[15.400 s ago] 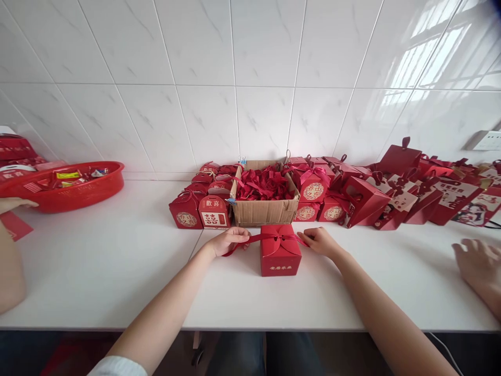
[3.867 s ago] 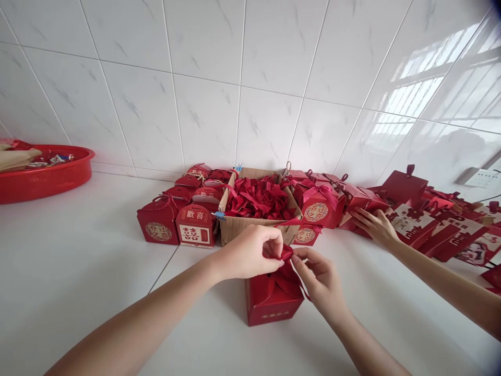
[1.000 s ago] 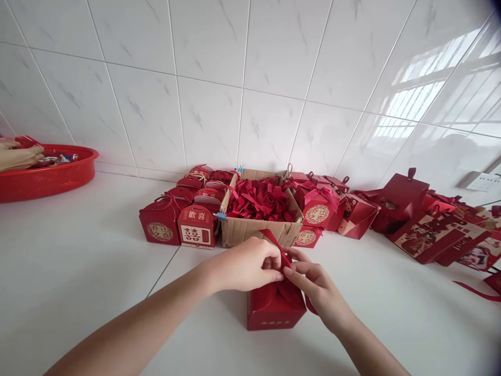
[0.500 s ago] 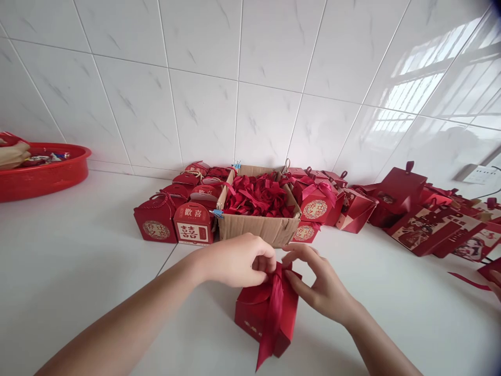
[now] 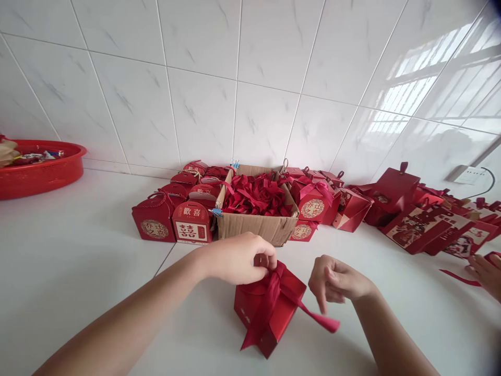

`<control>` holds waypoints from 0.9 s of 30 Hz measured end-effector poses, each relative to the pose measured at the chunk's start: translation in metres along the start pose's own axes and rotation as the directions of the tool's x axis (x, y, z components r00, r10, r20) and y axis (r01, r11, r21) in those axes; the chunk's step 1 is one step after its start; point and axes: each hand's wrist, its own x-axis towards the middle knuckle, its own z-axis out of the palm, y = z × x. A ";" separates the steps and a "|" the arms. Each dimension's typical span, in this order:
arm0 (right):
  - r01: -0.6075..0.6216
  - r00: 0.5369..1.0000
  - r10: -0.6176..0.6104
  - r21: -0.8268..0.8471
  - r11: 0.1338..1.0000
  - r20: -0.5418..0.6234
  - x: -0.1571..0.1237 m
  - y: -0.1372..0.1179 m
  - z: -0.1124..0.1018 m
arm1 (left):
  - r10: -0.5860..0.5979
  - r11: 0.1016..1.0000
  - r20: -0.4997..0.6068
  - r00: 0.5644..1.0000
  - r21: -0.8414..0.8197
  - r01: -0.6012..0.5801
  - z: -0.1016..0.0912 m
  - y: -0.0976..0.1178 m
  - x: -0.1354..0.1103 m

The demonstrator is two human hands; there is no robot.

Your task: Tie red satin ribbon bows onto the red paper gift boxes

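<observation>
A small red gift box (image 5: 287, 300) stands on the white tabletop, low in the middle. A dark red ribbon (image 5: 270, 300) is tied over its top; one tail hangs down the front and another sticks out to the right. My left hand (image 5: 240, 258) pinches the ribbon at the top left of the knot, though its fingertips are partly hidden. To the right of the box is my right hand (image 5: 338, 282), empty and apart from it. Its index finger points down just above the right tail, with the other fingers loosely bent.
Behind the box, a cardboard box (image 5: 258, 230) holds many red ribbons. Red gift boxes (image 5: 154, 222) flank it on both sides. Further right are red paper boxes (image 5: 403, 230) and a co-worker's hand (image 5: 487, 277) beside a ribbon. A red basin (image 5: 43, 175) stands at left.
My right hand has left the top of the box and moved right. One ribbon tail now extends out to the right. My left hand stays at the knot.
</observation>
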 end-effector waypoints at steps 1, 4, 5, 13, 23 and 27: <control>0.008 0.998 -0.008 -0.003 1.000 -0.055 0.002 0.002 0.001 | 0.003 1.000 -0.001 1.000 -0.005 -0.003 0.000 0.000 0.000; 0.056 0.924 -0.086 -0.091 0.994 -0.374 0.013 0.000 0.013 | 0.024 1.000 0.003 1.000 -0.007 -0.024 0.000 0.002 -0.001; 0.068 0.902 -0.122 -0.142 0.987 -0.414 0.016 -0.002 0.018 | 0.032 0.999 0.008 0.999 -0.006 -0.032 0.000 0.003 -0.002; 0.171 0.872 -0.384 -0.544 0.821 -0.305 0.021 -0.009 0.040 | 0.053 0.998 0.013 0.998 0.033 -0.054 -0.003 0.003 -0.003; 0.238 0.927 -0.358 -0.564 0.791 -0.110 0.014 -0.008 0.039 | -0.001 0.992 0.052 0.999 0.127 -0.006 -0.007 -0.001 -0.002; 0.253 0.933 -0.351 -0.553 0.794 -0.077 0.012 -0.006 0.038 | -0.042 0.976 0.038 0.998 0.215 0.033 -0.012 -0.006 -0.004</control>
